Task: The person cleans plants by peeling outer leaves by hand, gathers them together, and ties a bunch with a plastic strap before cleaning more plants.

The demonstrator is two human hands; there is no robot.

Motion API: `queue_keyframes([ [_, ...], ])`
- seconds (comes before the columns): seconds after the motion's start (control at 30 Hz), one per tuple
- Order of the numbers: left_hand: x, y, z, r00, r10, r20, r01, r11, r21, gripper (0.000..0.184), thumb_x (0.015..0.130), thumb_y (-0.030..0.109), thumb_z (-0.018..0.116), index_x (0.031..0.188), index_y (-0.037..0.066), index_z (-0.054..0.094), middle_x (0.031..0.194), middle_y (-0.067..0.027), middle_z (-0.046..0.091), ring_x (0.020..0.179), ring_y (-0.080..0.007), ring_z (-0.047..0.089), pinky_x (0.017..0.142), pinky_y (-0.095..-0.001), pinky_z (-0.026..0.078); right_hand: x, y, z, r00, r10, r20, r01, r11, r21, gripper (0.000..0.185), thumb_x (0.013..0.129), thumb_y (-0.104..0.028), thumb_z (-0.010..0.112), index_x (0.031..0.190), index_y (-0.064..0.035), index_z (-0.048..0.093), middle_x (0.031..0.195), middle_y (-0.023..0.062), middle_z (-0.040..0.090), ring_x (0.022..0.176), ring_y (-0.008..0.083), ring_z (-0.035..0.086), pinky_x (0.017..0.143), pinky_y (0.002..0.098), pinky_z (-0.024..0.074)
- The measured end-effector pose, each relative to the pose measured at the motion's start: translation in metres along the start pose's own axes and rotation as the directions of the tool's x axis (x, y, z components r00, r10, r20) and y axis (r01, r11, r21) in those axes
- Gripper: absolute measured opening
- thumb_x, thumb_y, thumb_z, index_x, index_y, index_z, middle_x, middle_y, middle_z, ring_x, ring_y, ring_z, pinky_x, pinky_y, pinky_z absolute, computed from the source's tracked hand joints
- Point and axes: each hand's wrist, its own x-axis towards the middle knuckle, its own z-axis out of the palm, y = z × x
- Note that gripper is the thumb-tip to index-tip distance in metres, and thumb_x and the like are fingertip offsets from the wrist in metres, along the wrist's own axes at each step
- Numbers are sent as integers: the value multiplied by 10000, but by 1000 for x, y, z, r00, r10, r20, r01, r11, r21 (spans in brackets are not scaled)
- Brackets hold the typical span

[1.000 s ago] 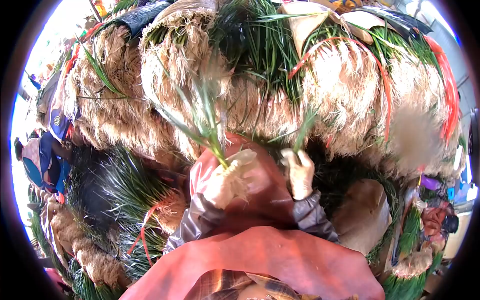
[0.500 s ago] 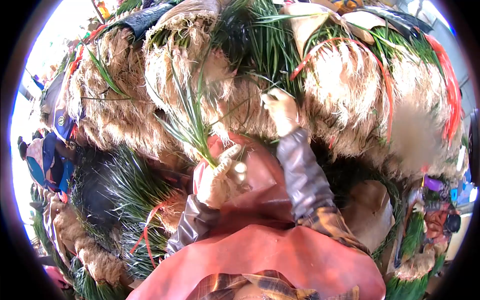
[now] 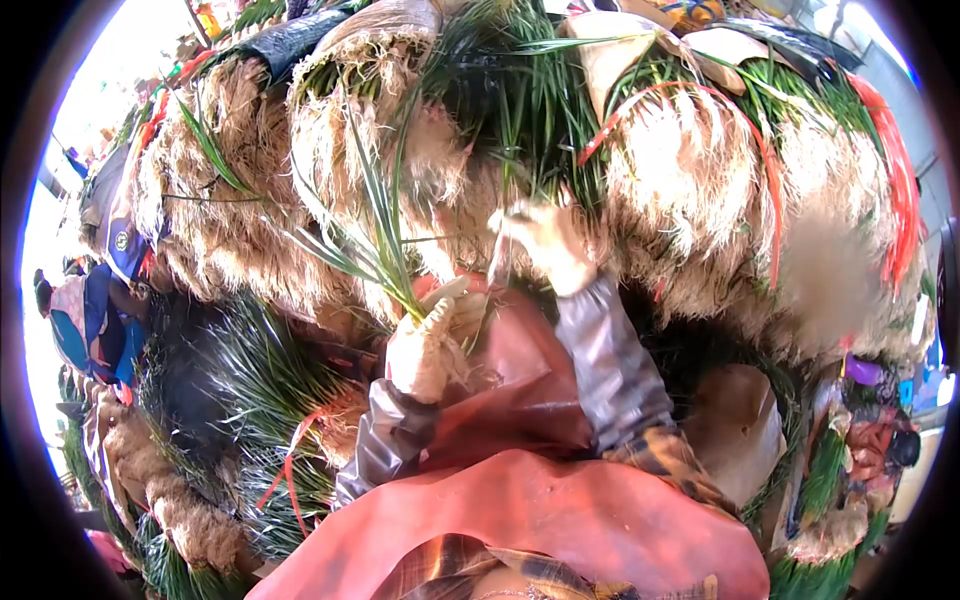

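Observation:
A small bunch of green plants (image 3: 385, 245) rises out of my gloved left hand (image 3: 430, 345), which is closed round its lower end; pale roots hang beneath the fingers. My gloved right hand (image 3: 548, 240) is up and to the right, in front of the stacked bundles, with its fingers pinched on a thin plant stem (image 3: 502, 250) that looks blurred. Behind it hang long green leaves (image 3: 545, 100) and pale roots. A red apron (image 3: 520, 500) covers my lap below both hands.
Large root bundles (image 3: 690, 180) line the back, some tied with red ribbon (image 3: 900, 190). At the left lies a tied green bundle (image 3: 270, 370). A brown sheet (image 3: 735, 430) is at the right. People sit at the far left (image 3: 95, 320) and far right (image 3: 880, 445).
My right hand first reached up to the bundles, then came slightly back down with a stem in its fingers. The left hand keeps its bunch, almost in place.

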Motion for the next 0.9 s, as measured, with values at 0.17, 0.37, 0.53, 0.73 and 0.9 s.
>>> queue_keyframes([
  [0.17,4,-8,11,996,-35,80,21,984,179,258,959,196,600,1133,6,590,865,-79,655,742,-158,628,657,-285,516,-55,-16,30,897,-424,127,395,639,-660,118,842,-169,672,833,-64,725,734,55,679,689,178,655,650,302,503],
  [0.37,-25,20,37,978,-198,61,206,964,-171,220,920,184,599,826,-13,629,648,-116,640,467,-203,579,426,-296,460,-44,30,-30,862,-310,-400,104,882,-460,169,931,-148,581,863,-58,706,721,67,695,510,118,587,446,263,436],
  [0.53,-39,4,30,943,-301,145,333,825,-456,178,847,106,589,917,-57,601,662,-181,615,508,-272,597,459,-353,507,-60,30,26,946,-2,324,-210,758,618,388,982,-202,556,1285,40,539,1116,136,681,854,171,667,701,270,548],
  [0.73,-21,-5,25,837,-432,336,548,677,-492,128,952,133,540,1037,38,551,674,-6,497,499,-116,455,430,-246,374,-62,5,54,988,123,95,-150,920,362,168,921,-158,616,902,-6,685,741,47,655,607,114,587,528,264,465],
  [0.9,-35,4,32,796,-435,421,588,721,-367,258,1020,269,472,938,64,607,565,34,389,441,-91,326,421,-249,292,-48,57,7,743,-150,-652,42,983,-178,210,890,-247,622,786,-67,656,673,111,644,563,216,604,520,357,474],
])
